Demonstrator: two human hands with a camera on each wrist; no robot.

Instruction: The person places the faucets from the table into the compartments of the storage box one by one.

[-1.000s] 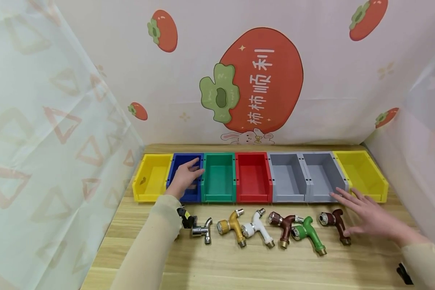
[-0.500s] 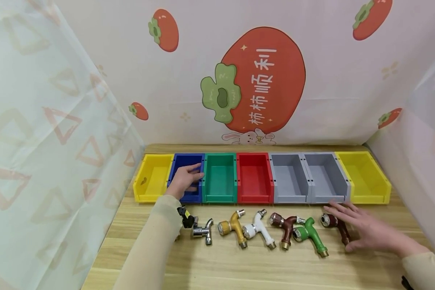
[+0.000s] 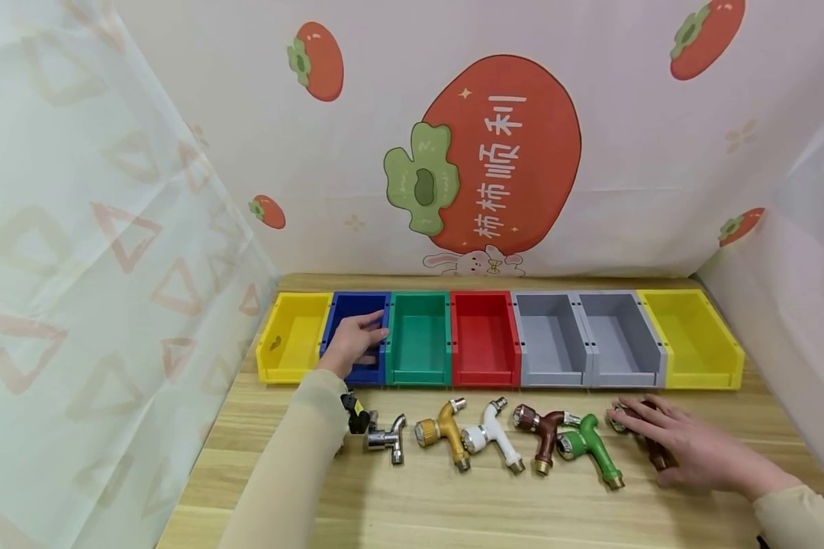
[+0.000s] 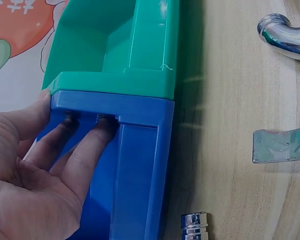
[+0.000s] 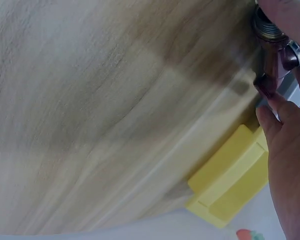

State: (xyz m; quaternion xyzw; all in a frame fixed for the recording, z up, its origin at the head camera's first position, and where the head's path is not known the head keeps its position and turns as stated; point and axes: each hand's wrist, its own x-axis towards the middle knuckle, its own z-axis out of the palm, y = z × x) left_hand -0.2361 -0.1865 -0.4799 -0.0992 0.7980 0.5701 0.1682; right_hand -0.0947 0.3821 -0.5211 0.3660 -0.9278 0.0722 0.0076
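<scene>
Bright head view, soft shadow under my right hand (image 3: 703,450), glints on chrome tap (image 4: 290,44), right wrist view dimmer, hazier.

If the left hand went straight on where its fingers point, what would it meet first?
Likely the blue rectangular plastic bin, at its wall beside the green plastic bin. The fingertips of the left hand look very near or against that wall; contact is hard to tell.

Pale wood-grain tabletop (image 3: 522,512), white back wall (image 3: 632,145) — fruit-printed, creased left wall (image 3: 75,282) — faintly triangle-patterned
</scene>
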